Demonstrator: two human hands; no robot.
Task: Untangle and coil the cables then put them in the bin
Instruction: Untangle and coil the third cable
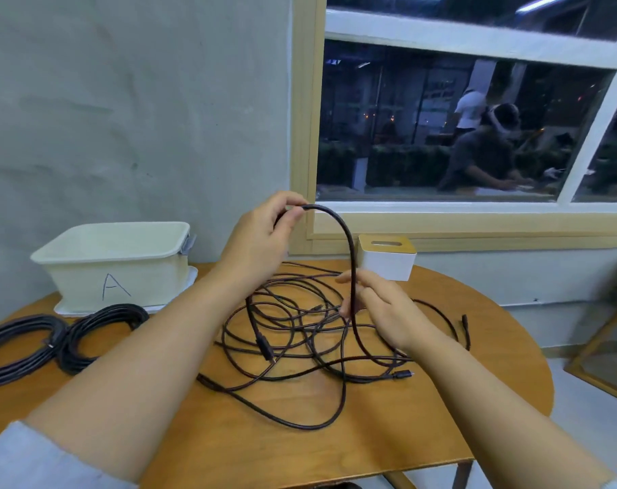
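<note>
Loose black cable (pixel 293 347) sprawls knotted mid-frame on the desk (pixel 335 453) and could snag and drag the pile if pulled hard, while the right hand (pixel 381 312) pinches its rising strand, the left hand (pixel 261 238) pinches the arch top, bin (pixel 116 262) waiting at left.

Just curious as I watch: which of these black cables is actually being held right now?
The lifted cable arching between the left hand and right hand; the two coiled bundles lie untouched beside the bin.
</note>
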